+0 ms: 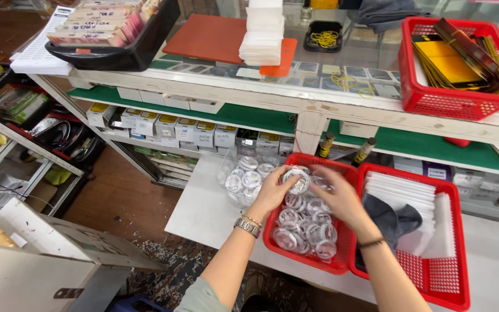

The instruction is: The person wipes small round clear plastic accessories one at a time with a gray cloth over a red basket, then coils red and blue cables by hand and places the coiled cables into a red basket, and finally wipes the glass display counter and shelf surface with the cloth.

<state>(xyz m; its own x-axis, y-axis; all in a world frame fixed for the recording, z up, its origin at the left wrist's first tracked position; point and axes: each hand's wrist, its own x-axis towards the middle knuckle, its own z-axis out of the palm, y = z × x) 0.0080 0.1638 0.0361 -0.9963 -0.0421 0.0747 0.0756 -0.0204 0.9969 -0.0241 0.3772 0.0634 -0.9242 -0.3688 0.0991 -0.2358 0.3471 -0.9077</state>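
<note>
A round clear plastic case (297, 181) is pinched between the left hand (272, 190) and right hand (339, 199), above a red basket (336, 267) (heaped with similar cases).

A small round clear plastic case with a white ring inside (297, 181) is held tilted above a red plastic mesh basket (336, 264). The basket is filled with a loose heap of matching round clear cases (306, 228), overlapped at varied angles.
</note>
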